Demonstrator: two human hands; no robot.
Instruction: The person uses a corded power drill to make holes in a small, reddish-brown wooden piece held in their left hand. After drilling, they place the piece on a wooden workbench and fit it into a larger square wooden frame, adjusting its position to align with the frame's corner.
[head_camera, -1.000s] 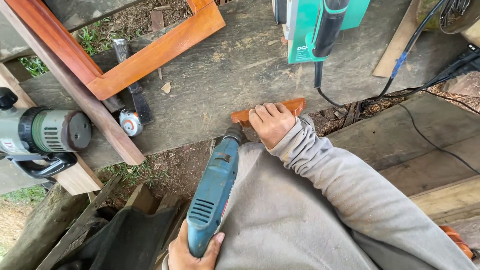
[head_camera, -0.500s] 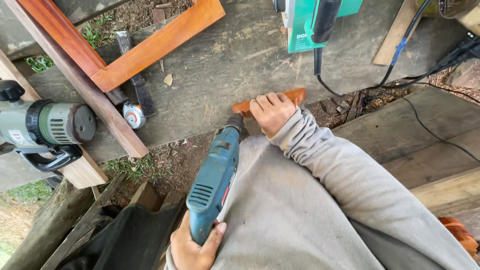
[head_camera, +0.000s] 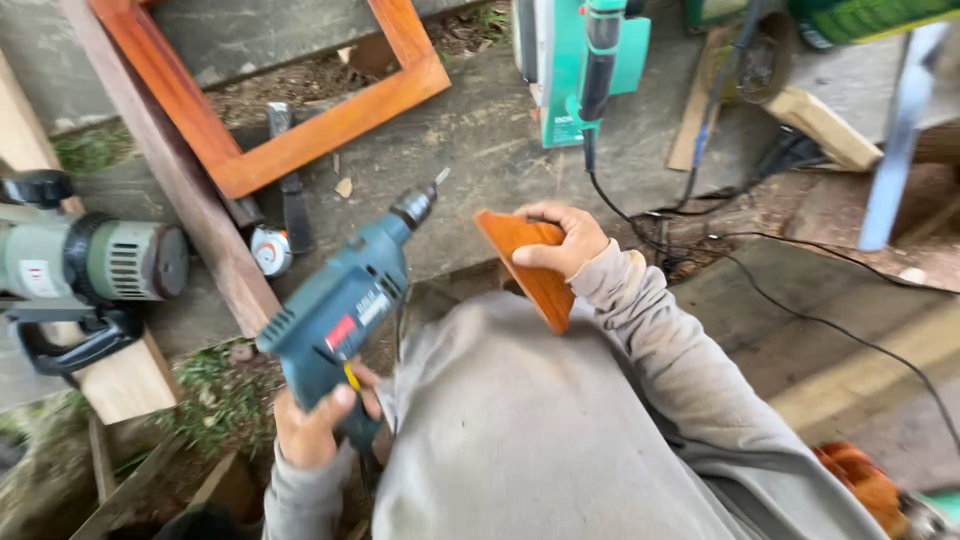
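My left hand (head_camera: 318, 420) grips the handle of a blue-green electric drill (head_camera: 345, 298), lifted and angled so its bit (head_camera: 436, 181) points up and to the right, clear of the wood. My right hand (head_camera: 561, 240) holds a small flat orange-brown wooden piece (head_camera: 528, 266) by its top edge, tilted on its side above my grey-clad lap. Drill bit and wooden piece are apart, with a gap between them.
An orange wooden frame (head_camera: 320, 125) lies on the concrete slab (head_camera: 480, 150) ahead, beside a long brown board (head_camera: 180, 190). A grey-green power tool (head_camera: 95, 265) sits at left, a teal power tool (head_camera: 580, 60) with black cables at top. A tape measure (head_camera: 270, 250) lies near the frame.
The drill has come away from the wooden piece and swung up to the left. My right hand has lifted the wooden piece off the slab and turned it on edge.
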